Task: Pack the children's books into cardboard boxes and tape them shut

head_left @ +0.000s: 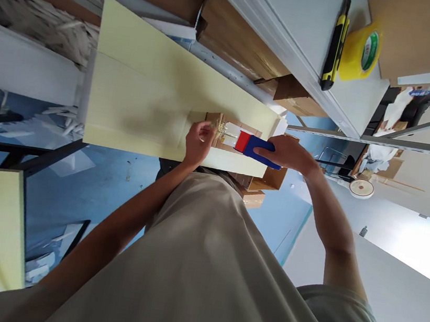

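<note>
A: Where is the box?

B: Centre of the frame: a small cardboard box (229, 134) on the pale yellow table (137, 92). The right hand (289, 154) is wrapped around a blue-and-red tape dispenser (256, 148); the left hand (198, 140) pinches clear tape (225, 128) against the box.

A: What's the risk?

B: Probably the tape wrinkling or sticking to the fingers if the left pinch slips, since only 1 hand steadies the box.
</note>
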`<act>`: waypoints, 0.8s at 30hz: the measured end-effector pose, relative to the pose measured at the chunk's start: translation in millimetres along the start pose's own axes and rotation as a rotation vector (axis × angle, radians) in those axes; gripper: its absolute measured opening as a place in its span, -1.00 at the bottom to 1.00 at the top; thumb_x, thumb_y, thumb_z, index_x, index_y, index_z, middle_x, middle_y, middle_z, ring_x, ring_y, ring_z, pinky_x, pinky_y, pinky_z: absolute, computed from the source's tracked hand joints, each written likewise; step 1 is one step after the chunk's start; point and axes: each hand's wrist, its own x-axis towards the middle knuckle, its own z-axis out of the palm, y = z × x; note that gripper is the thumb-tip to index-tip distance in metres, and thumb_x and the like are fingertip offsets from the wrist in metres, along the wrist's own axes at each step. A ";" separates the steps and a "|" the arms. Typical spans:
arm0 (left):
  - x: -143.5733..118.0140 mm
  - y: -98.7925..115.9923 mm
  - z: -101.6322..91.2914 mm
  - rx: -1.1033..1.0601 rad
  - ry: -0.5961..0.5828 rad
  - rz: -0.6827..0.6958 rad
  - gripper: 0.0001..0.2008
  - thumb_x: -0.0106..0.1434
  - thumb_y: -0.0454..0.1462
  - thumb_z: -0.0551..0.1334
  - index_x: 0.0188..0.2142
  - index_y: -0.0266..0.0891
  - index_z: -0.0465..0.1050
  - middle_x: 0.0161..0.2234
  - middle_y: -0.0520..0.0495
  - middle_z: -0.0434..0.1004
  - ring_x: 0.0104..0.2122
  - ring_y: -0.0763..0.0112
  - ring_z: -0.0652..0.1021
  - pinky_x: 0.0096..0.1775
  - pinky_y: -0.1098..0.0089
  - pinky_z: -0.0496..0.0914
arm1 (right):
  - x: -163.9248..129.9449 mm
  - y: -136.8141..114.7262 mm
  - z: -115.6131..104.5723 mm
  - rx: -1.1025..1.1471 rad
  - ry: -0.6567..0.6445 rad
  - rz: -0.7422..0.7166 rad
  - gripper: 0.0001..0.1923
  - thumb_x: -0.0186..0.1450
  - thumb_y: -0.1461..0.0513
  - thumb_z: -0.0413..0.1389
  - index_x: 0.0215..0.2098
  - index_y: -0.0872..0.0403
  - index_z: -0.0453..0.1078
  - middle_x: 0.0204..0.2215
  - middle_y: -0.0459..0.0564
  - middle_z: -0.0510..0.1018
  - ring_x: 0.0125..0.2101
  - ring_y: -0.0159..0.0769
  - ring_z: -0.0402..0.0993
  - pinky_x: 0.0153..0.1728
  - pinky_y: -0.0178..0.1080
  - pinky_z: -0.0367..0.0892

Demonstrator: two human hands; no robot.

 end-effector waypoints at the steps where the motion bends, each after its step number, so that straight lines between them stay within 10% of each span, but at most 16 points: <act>1: -2.5 4.4 1.8 0.010 -0.024 0.029 -0.70 0.43 -0.07 0.49 0.02 -0.11 0.57 0.03 -0.18 0.72 0.01 0.19 0.71 0.13 0.20 0.60 | 0.9 2.9 3.0 0.007 0.004 -0.010 -0.21 0.51 -0.46 0.08 -0.36 0.02 0.54 -0.53 0.06 0.54 -0.42 -0.11 0.52 -0.31 -0.11 0.26; 13: 4.3 3.6 15.5 0.207 0.108 -0.022 -0.74 0.35 -0.04 0.49 -0.22 -0.14 0.56 -0.23 -0.10 0.78 -0.19 0.22 0.74 -0.06 0.25 0.62 | 45.7 65.3 29.9 0.197 -0.092 -0.230 -0.20 0.49 -0.44 0.15 -0.26 0.10 0.63 -0.49 0.12 0.66 -0.39 -0.11 0.61 -0.29 -0.14 0.32; 24: 4.8 -1.0 20.0 0.350 0.268 0.024 -0.71 0.29 -0.04 0.51 -0.21 -0.17 0.60 -0.22 -0.11 0.75 -0.19 0.24 0.73 -0.11 0.30 0.61 | 30.2 251.1 63.2 0.196 -0.137 -0.238 -0.14 0.43 -0.53 0.12 -0.30 0.05 0.65 -0.47 0.06 0.63 -0.43 -0.19 0.53 -0.30 -0.12 0.31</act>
